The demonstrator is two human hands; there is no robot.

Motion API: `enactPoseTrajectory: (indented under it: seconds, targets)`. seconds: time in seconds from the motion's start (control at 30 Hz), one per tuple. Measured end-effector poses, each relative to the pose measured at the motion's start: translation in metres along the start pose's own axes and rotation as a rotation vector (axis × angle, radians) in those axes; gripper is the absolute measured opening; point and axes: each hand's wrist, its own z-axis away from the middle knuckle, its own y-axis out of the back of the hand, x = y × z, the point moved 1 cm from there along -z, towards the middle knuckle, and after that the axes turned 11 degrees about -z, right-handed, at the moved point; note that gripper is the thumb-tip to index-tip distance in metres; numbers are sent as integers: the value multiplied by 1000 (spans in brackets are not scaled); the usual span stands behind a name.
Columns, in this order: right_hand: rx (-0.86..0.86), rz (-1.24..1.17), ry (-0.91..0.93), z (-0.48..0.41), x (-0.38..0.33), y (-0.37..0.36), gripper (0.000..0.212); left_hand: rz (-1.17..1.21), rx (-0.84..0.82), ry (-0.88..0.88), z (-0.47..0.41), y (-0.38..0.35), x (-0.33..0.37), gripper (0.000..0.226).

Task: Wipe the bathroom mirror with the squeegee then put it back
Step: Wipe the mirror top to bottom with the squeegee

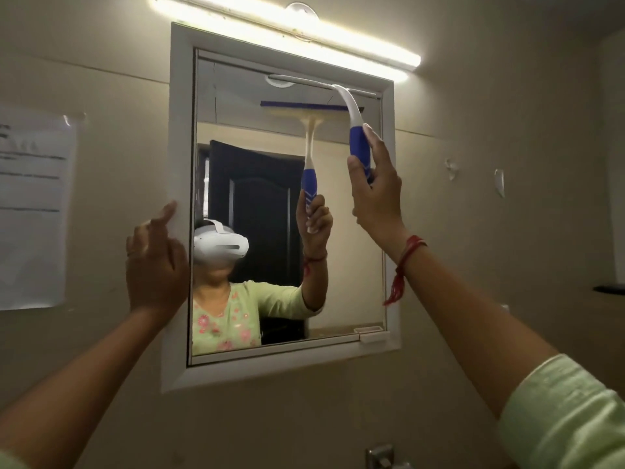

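Right hand [373, 194] closed on light, rigid squeegee [359, 147] at blue grip; left hand [155, 262] loosely curled, empty, steadying mirror [270, 198] frame.

The person's right arm ends in a pale green sleeve [568, 411] of a faintly textured fabric, its cuff edged with a lighter band and sitting partway up the forearm. Around the right wrist runs a red thread [411, 249], wound in several strands, with loose tasselled ends hanging below it. A sliver of the same pale green fabric shows at the lower left corner, on the left arm. The left hand [157, 265] has a thin ring on one of its fingers [132, 253]. The right hand [375, 194] wears no ring that can be made out.
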Motion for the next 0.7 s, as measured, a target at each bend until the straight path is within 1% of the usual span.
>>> enactPoseTrajectory:
  seconds: [0.3, 0.47, 0.7]
  targets:
    - [3, 47, -27, -13, 11, 7, 47, -1, -23, 15, 0, 0, 0, 46]
    - [-36, 42, -41, -20, 17, 10, 47, -1, -22, 14, 0, 0, 0, 46]
    - [6, 16, -24, -16, 23, 0, 48, 19, -30, 28, 0, 0, -1, 46]
